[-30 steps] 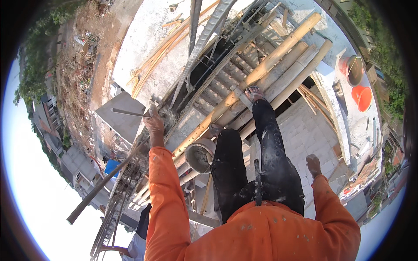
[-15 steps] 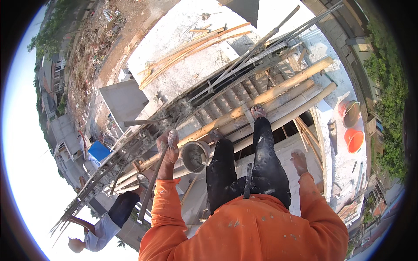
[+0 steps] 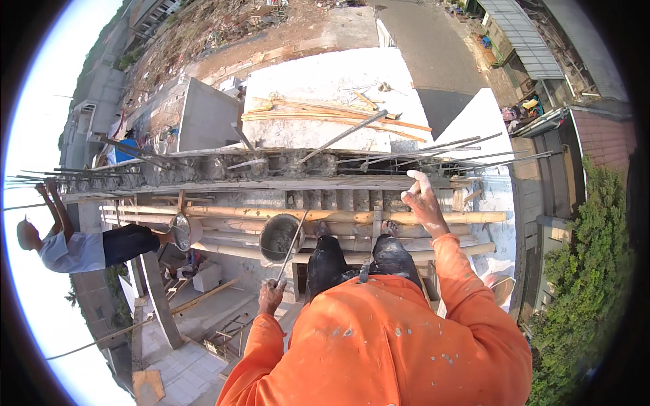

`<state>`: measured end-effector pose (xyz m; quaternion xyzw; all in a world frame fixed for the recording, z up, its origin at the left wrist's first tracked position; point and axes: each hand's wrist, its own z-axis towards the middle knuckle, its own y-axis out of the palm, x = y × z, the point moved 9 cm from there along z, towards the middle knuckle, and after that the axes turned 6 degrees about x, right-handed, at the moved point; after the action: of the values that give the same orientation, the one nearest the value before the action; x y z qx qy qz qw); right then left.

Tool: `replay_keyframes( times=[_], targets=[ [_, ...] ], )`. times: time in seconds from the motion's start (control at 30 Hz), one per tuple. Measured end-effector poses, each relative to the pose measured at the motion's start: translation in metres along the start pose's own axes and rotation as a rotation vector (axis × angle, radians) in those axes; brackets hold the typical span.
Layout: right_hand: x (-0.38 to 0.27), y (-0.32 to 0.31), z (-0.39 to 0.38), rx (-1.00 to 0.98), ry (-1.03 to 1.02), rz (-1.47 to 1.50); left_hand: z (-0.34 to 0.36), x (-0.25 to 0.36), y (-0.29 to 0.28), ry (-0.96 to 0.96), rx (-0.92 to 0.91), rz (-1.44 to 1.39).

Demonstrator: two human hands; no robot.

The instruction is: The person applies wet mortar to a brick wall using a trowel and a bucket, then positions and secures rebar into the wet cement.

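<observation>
Gripping a thin rod, my left hand has its fingers closed round the lower end, and the rod slants away toward one o'clock. It crosses in front of the grey bucket, which sits at twelve o'clock from that hand with a grey mix inside; I cannot tell whether rod and rim touch. My right hand is well apart from the left, at two o'clock from it, raised with its fingers parted and bent, pale at the tips. Behind it run the long poles, where my bare feet stand at three o'clock from the bucket. Beyond the poles lies a long ledge, steel bars jutting from it. Wooden strips lie on a pale slab at one o'clock from the bucket. At nine o'clock, past a second bucket, another person in a white top has both arms raised.
</observation>
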<state>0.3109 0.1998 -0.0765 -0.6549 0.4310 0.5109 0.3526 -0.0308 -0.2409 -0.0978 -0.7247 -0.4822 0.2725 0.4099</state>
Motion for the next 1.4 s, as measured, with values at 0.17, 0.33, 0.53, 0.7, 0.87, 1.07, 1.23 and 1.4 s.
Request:
replay_keyframes(
  times=[0.17,0.33,0.53,0.7,0.87,1.07,1.23,1.4],
  targets=[
    [-0.092,0.077,0.048,-0.029,-0.196,0.033,-0.004,-0.035,0.043,0.065,0.007,-0.103],
    [-0.088,0.107,0.066,0.043,0.04,0.264,-0.008,-0.096,0.064,-0.199,0.084,-0.343],
    [-0.083,0.121,0.077,0.24,0.155,0.21,0.064,-0.205,0.071,-0.427,-0.064,-0.693],
    [-0.08,0.109,0.085,0.548,0.152,0.09,0.093,-0.24,0.122,-0.45,0.03,-0.517],
    [-0.071,0.084,0.099,0.719,0.128,-0.034,0.197,-0.29,0.15,-0.62,0.054,-0.503],
    [-0.088,0.037,0.109,0.963,0.028,-0.299,0.383,-0.339,0.204,-0.504,0.034,-0.341],
    [-0.105,0.054,0.101,0.881,-0.082,-0.432,0.488,-0.358,0.288,-0.513,0.042,-0.381],
    [-0.105,0.132,0.11,0.075,-0.159,-0.509,0.538,-0.363,0.392,-0.342,-0.048,-0.386]
  ],
)
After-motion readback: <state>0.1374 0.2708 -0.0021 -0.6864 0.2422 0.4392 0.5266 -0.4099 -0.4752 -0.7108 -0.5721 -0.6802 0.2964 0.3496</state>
